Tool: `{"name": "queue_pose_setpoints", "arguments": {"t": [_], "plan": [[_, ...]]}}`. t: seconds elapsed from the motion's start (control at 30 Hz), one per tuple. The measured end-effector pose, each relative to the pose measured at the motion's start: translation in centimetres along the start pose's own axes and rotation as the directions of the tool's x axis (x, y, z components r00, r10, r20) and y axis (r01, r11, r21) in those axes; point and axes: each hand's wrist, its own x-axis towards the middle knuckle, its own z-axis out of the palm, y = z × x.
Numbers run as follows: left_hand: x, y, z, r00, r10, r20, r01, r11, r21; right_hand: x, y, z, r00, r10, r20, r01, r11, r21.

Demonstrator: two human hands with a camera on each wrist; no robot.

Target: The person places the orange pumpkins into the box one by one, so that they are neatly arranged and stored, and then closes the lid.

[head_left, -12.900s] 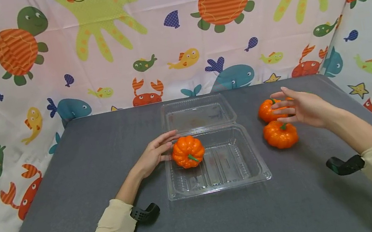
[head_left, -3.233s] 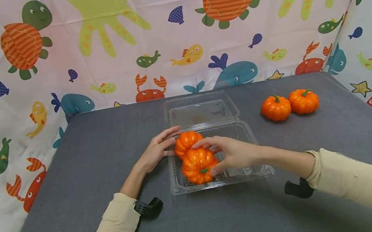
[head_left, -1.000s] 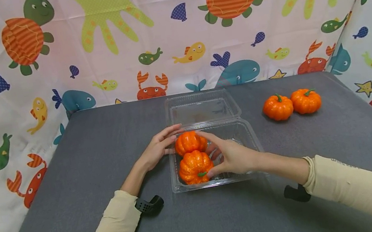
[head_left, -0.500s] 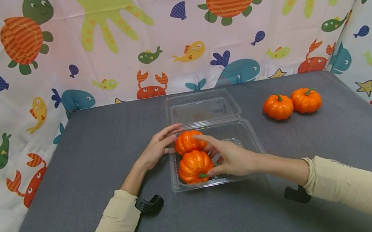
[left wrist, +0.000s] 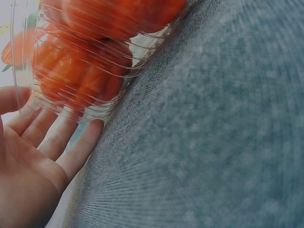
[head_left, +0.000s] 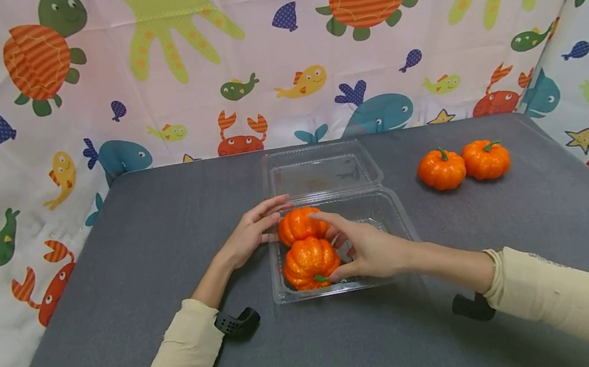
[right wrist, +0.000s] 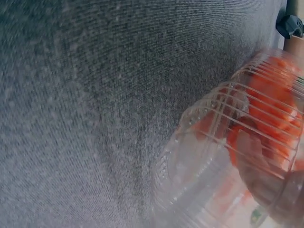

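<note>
Two glossy orange pumpkins sit in the left part of a clear plastic clamshell container (head_left: 317, 293), the rear pumpkin (head_left: 296, 226) behind the front pumpkin (head_left: 306, 262). My right hand (head_left: 371, 250) reaches in from the right and holds the front pumpkin, thumb by its green stem. Its index finger overlaps the rear one. Through the clear wall in the right wrist view, the bent fingers (right wrist: 263, 178) lie against orange. My left hand (head_left: 247, 233) rests at the container's left side. The left wrist view shows its fingers (left wrist: 59, 135) stretched along the ribbed wall (left wrist: 107, 110).
The container's lid (head_left: 322, 171) lies folded back behind it. Two more pumpkins, a nearer pumpkin (head_left: 441, 170) and a farther pumpkin (head_left: 486, 160), stand together at the back right of the grey table (head_left: 203, 198). A sea-animal curtain (head_left: 259, 40) hangs behind.
Since the oldest frame, my right hand has brought a second pumpkin from the right into the container. That pumpkin has settled down and left in front of the first. The last half second is nearly still.
</note>
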Motion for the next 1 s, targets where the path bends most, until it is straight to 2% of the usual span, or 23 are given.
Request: {"name": "queue_pose_setpoints", "arguments": {"t": [0.3,0.57,0.73,0.83,1.0], "plan": [[0.1,0.1,0.2,1.000,-0.005,-0.004,0.005,1.000,-0.010,-0.5,0.2,-1.5,0.995,0.096,0.005,-0.096,0.992,0.079],[0.0,0.0,0.1,1.000,-0.001,-0.007,0.001,1.000,-0.006,-1.2,1.0,-3.5,0.991,0.137,0.004,-0.137,0.982,0.133],[-0.1,0.0,0.1,1.000,-0.003,-0.006,0.003,1.000,-0.005,-1.8,1.8,-5.0,0.986,0.165,-0.026,-0.158,0.972,0.175],[-0.1,0.0,0.1,1.000,-0.004,-0.007,0.004,1.000,-0.004,-2.2,2.2,-6.1,0.977,0.208,-0.048,-0.189,0.949,0.251],[0.0,0.0,0.1,1.000,-0.003,-0.005,0.003,1.000,0.000,-2.9,2.8,-7.7,0.953,0.291,-0.090,-0.236,0.892,0.385]]}}
